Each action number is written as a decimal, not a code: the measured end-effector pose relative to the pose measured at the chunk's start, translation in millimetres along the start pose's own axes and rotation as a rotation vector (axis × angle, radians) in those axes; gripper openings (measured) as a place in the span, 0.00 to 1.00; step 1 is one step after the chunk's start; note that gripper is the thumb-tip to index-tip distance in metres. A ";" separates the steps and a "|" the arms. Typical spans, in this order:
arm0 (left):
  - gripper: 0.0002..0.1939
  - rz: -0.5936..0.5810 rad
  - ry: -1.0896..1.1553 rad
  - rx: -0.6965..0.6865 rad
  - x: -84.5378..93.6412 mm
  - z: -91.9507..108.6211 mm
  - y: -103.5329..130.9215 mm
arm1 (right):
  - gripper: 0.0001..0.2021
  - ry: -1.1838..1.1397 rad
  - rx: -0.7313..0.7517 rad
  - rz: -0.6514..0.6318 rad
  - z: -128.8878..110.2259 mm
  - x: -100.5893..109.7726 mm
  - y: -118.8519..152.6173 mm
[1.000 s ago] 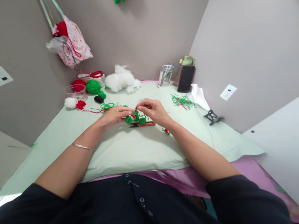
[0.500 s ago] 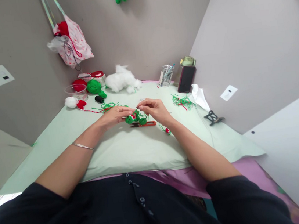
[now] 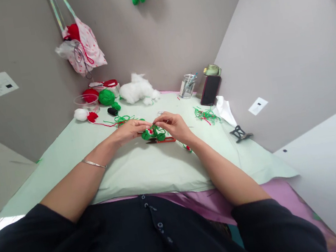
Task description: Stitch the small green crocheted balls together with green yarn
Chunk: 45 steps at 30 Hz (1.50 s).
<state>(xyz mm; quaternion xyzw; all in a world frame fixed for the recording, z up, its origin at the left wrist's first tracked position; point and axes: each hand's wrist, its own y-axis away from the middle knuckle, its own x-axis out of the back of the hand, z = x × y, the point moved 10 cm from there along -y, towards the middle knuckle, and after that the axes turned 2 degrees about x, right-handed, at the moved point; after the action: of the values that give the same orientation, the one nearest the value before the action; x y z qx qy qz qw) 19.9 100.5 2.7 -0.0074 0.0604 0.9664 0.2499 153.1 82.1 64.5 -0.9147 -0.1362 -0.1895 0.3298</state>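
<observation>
Between my two hands is a small green crochet piece [image 3: 160, 136] with a red and white part and loose green yarn. My left hand [image 3: 131, 130] grips its left side between thumb and fingers. The fingertips of my right hand [image 3: 172, 125] are pinched together at its top; what they pinch is too small to make out. Just below lies a pair of orange-handled thread snips [image 3: 166, 140] with dark blades. Another small red, white and green crochet piece [image 3: 188, 148] rests beside my right wrist, partly hidden by it.
Green yarn scraps [image 3: 205, 114] lie right, near a phone [image 3: 211, 90], a jar of tools [image 3: 188, 86] and a black stand [image 3: 240, 133]. White stuffing [image 3: 138, 89], a green yarn ball [image 3: 106, 97] and a clear tub [image 3: 86, 104] sit at the back. A dotted bag [image 3: 89, 45] hangs left.
My right fingertips have come slightly left and closer to my left fingers over the green crochet piece. The camera view has shifted a little.
</observation>
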 end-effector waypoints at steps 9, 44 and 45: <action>0.19 -0.046 0.035 -0.023 -6.6 2.1 1.3 | 0.08 0.053 0.055 -0.004 -8.4 -6.6 4.1; 0.25 0.072 -0.101 -0.122 -3.6 11.9 -0.4 | 0.15 -0.277 -0.224 -0.185 18.5 -26.5 4.3; 0.26 0.060 -0.096 -0.114 -5.0 11.7 0.0 | 0.15 -0.293 -0.217 -0.215 16.5 -29.8 5.1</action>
<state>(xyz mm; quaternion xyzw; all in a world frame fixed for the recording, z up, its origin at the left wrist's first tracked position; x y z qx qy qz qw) 24.5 99.5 14.5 0.0266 -0.0066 0.9745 0.2226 132.7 85.5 36.9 -0.9428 -0.2584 -0.1022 0.1839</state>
